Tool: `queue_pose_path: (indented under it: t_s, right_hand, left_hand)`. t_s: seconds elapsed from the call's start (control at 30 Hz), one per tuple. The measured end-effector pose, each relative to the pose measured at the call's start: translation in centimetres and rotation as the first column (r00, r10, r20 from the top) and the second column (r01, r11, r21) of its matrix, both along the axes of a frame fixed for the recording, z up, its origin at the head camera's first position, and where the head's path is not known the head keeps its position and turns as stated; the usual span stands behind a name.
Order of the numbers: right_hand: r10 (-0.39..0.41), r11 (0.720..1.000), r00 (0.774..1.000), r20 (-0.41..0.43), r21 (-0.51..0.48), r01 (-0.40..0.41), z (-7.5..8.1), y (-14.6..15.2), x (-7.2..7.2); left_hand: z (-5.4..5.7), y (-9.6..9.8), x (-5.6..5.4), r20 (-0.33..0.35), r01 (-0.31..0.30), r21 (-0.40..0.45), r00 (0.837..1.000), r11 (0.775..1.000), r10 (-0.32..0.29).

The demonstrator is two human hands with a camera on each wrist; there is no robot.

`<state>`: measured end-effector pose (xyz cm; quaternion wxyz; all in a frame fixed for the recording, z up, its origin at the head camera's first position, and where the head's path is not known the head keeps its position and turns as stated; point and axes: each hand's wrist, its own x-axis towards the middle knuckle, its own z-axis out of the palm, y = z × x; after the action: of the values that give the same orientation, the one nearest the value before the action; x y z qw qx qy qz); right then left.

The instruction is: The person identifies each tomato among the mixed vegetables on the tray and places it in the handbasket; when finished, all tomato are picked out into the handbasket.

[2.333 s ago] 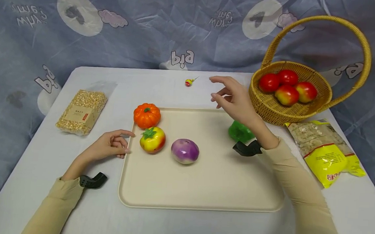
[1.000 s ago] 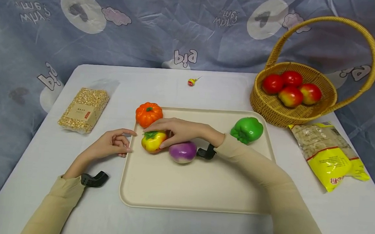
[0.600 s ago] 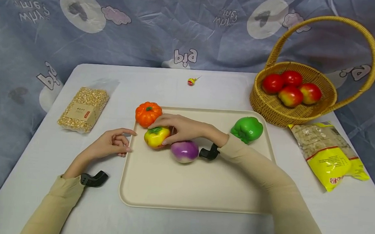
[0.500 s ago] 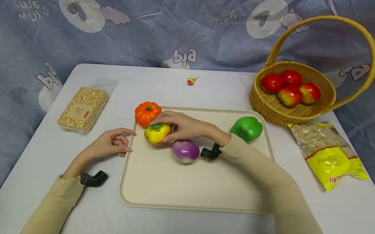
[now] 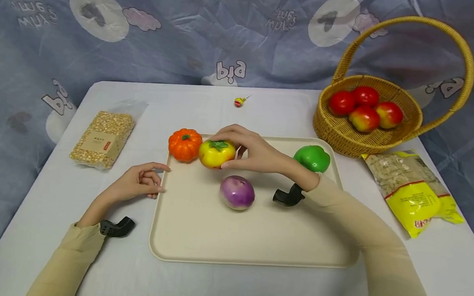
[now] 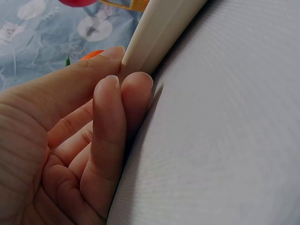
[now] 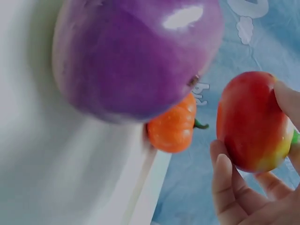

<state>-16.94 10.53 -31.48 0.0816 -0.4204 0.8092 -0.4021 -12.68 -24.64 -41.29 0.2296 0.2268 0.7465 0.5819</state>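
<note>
My right hand [image 5: 257, 153] holds a yellow-and-red toy fruit [image 5: 217, 155] with a green leafy top, lifted over the back left of the beige tray [image 5: 254, 254]. Thumb and fingers are on its sides; the right wrist view shows the fruit's red underside [image 7: 253, 122]. A round purple, eggplant-like vegetable [image 5: 237, 193] lies on the tray below that hand. The orange toy pumpkin [image 5: 185, 145] sits in the back left corner, a green bell pepper [image 5: 313, 159] at the back right. My left hand [image 5: 137, 182], fingers loosely curled, touches the tray's left rim [image 6: 140, 47].
At the back right stands a wicker basket [image 5: 336, 139] with several red apple-like fruits [image 5: 364, 118]. A yellow-ended bag [image 5: 413, 192] lies right of the tray, a bag of corn kernels [image 5: 103, 138] to the left. Behind the tray lies a lollipop [image 5: 239, 102].
My right hand came left from near the basket, took hold of the yellow-and-red fruit and raised it back and rightward. The purple vegetable has turned slightly. The left hand has stayed in place.
</note>
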Motion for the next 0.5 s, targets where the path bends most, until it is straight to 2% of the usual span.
queue_pose_path:
  t_s: [0.23,0.5]
  right_hand:
    - [-0.143,0.986,0.989,-0.034,-0.097,0.139,0.7,2.5,0.4]
    - [-0.281,0.928,0.955,-0.096,-0.281,0.245,0.7,5.8,0.1]
  left_hand:
    - [0.2,0.0,0.1,0.005,0.003,0.004,1.0,1.0,-0.003]
    - [0.1,0.0,0.1,0.003,0.002,0.0,1.0,1.0,-0.002]
